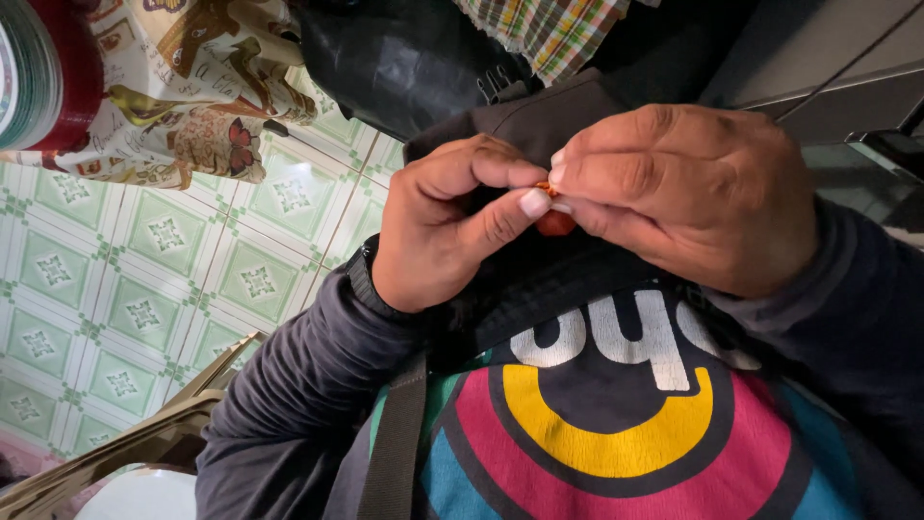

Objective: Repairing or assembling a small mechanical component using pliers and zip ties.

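Note:
A small orange-red piece (555,223) is pinched between the fingertips of both hands, close to my chest. My left hand (443,226) comes in from the left, with thumb and forefinger closed on the piece and a dark watch (364,281) on the wrist. From the right, my right hand (688,193) covers most of the piece with its fingers curled. Behind the hands lies dark fabric (539,120). Both arms wear dark long sleeves over a shirt with coloured rings (616,433).
A green-patterned tiled floor (125,279) lies to the left. A printed cloth (192,96) and a red-edged roll (38,67) hang at the top left. A black bag (404,58) and plaid fabric (549,29) are at the top. A tan folded frame (144,433) is at the bottom left.

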